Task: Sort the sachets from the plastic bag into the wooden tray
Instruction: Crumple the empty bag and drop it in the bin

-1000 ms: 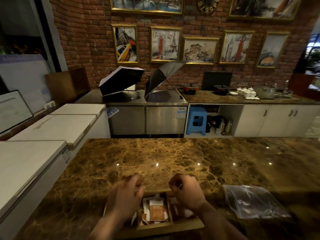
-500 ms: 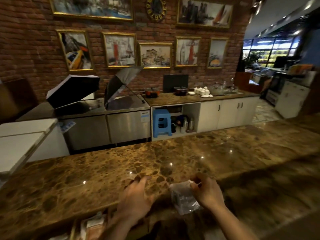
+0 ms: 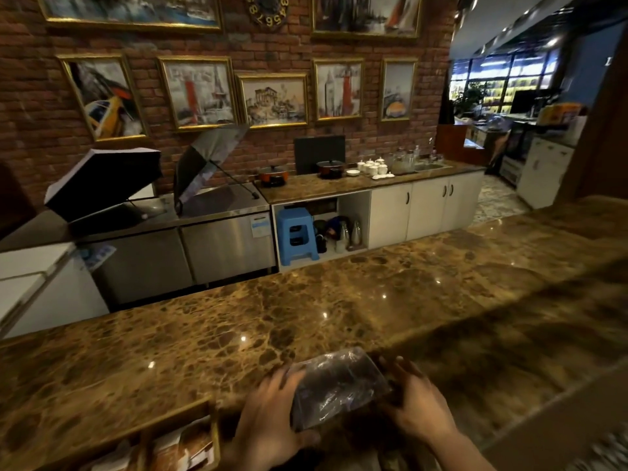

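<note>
Both hands hold the clear plastic bag (image 3: 338, 385) between them just above the brown marble surface (image 3: 339, 300): the left hand (image 3: 272, 423) has its grip clamped on the bag's left edge, fingers curled over it, and the right hand (image 3: 416, 402) has its grip closed on the right edge. To the left of the left hand, at the frame's bottom edge, sits the wooden tray (image 3: 212, 433), with sachets (image 3: 190, 447) lying in its compartments.

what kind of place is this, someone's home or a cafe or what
Most likely a cafe or restaurant service area, not a home: a long marble counter, steel undercounter fridges, white teapots on the back counter, and a lit shop-like display beyond.
</note>
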